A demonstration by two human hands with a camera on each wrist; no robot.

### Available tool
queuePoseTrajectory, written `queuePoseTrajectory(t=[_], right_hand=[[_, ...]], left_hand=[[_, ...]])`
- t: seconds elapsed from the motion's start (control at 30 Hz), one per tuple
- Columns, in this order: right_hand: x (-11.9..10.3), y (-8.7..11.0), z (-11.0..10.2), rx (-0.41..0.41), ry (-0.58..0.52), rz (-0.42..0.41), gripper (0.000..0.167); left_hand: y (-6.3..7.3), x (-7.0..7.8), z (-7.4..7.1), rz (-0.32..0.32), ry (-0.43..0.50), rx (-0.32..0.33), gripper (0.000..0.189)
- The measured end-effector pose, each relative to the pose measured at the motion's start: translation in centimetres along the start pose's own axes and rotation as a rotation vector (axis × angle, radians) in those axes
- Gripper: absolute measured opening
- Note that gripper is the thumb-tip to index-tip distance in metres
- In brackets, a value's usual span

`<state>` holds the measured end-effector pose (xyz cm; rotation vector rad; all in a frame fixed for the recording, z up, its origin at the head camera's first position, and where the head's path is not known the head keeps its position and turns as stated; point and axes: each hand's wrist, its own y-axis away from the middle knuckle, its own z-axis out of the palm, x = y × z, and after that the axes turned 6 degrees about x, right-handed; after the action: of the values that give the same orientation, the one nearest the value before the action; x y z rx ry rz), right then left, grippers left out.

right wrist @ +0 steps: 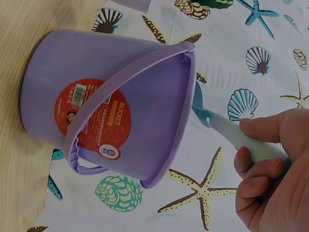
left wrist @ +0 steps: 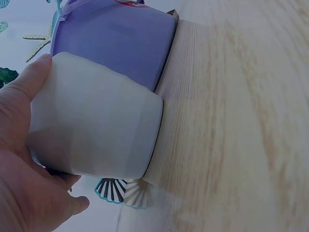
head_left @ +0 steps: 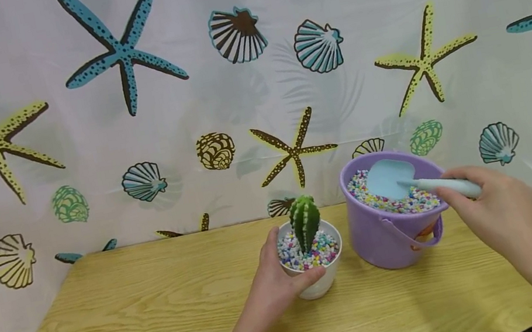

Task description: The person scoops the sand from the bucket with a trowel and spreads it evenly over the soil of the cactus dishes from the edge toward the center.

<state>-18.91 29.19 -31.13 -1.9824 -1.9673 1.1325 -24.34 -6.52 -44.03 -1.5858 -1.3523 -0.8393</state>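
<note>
A white flowerpot stands on the table, with a green cactus upright in small multicoloured pebbles. My left hand holds the pot from its left side, thumb at the near rim and fingers around the far side. In the left wrist view the plain wall of the pot hides some of those fingers. With my right hand I grip the handle of a light blue toy shovel. Its blade is inside the purple bucket, at the surface of similar pebbles.
The bucket stands just right of the pot, its handle hanging down at the side over a red label. Behind the wooden table hangs a white curtain printed with starfish and shells.
</note>
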Motion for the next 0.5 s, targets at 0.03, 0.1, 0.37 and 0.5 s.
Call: queuePoseTrajectory(t=[0.03,0.1,0.37,0.5], right_hand=[[0.1,-0.1,0.0,-0.005,0.007,0.001,0.041],[0.4,-0.2,0.1,-0.012,0.021,-0.004,0.041],[1.4,-0.9,0.2,-0.035,0.068,-0.018,0.044],[1.8,-1.1,0.0,-0.064,0.085,0.001,0.047]], left_hand=[[0.0,0.0,0.0,-0.002,-0.001,0.000,0.120],[0.0,-0.1,0.0,-0.004,-0.005,0.001,0.121],[-0.1,-0.2,0.1,-0.004,-0.012,0.000,0.122],[-0.1,-0.3,0.1,0.001,-0.016,0.001,0.123]])
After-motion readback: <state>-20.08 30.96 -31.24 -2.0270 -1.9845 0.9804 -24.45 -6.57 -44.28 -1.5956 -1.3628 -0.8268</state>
